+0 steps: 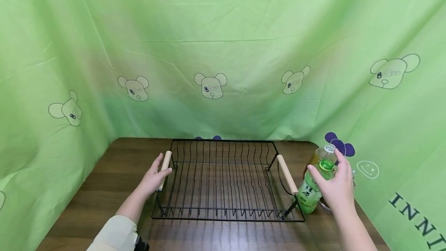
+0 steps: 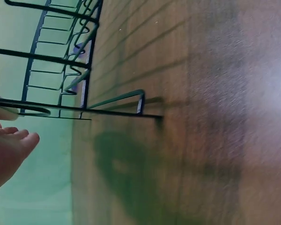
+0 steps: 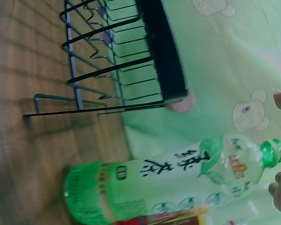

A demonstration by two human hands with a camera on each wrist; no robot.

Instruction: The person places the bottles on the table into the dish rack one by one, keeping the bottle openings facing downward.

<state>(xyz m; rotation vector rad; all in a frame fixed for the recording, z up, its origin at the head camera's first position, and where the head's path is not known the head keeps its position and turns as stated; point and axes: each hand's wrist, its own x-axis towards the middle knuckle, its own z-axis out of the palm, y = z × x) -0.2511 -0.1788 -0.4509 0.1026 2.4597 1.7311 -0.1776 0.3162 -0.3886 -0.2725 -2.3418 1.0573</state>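
Left hand [image 1: 151, 179]: loose, fingers extended, thumb apart from them, grasping nothing. Lies at the left wooden handle [image 1: 168, 159] of a black wire dish rack [image 1: 228, 220]; in the head view the thumb crosses in front of the handle. Left wrist view has the fingertips just beside the handle; whether any skin touches, cannot tell.

Right hand [image 1: 334, 189]: wide open, thumb and fingers spread well apart around the top of a green tea bottle [image 1: 308, 195], nothing clasped. Right wrist view: bottle's green cap sits between thumb and fingers, the fingers very close to it. Contact unclear.

Green bottle stands upright on the brown table [image 1: 195, 237], just right of the rack's near right corner. Behind it, a second bottle with a white cap [image 1: 329, 149], amber below, partly covered by the right hand.

Rack stands mid-table between the hands, on its feet; right wooden handle [image 1: 287, 174] is near the green bottle. Green curtain [image 1: 209, 49] with bear-head prints on the left, far and right sides. Pale sleeve [image 1: 115, 233] on left arm.
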